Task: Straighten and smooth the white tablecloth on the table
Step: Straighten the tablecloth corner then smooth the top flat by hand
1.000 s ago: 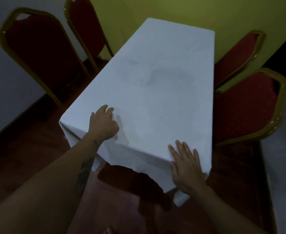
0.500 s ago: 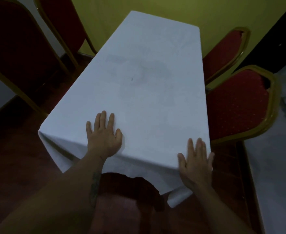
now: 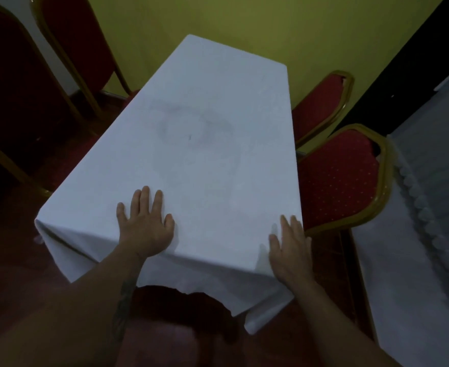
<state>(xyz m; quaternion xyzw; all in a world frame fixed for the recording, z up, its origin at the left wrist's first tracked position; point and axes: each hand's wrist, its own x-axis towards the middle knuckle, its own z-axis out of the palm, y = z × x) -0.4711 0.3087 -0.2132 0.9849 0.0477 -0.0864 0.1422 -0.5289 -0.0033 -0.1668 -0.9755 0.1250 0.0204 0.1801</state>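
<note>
Both hands flat, fingers spread, gripping nothing: left hand (image 3: 146, 227) on the white fabric tablecloth (image 3: 212, 144) near the near edge, right hand (image 3: 290, 249) at the near-right corner. Best to sweep outward with even pressure. Cloth drapes a long table; red gold-framed chairs (image 3: 341, 178) either side, yellow-green wall (image 3: 258, 27) far.

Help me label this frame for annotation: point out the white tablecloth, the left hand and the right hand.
white tablecloth (image 3: 218, 107): head view, bare flat top of the cloth.
left hand (image 3: 146, 229): head view, back of the hand, flat on the cloth.
right hand (image 3: 289, 252): head view, back of the hand, at the near right corner.
</note>
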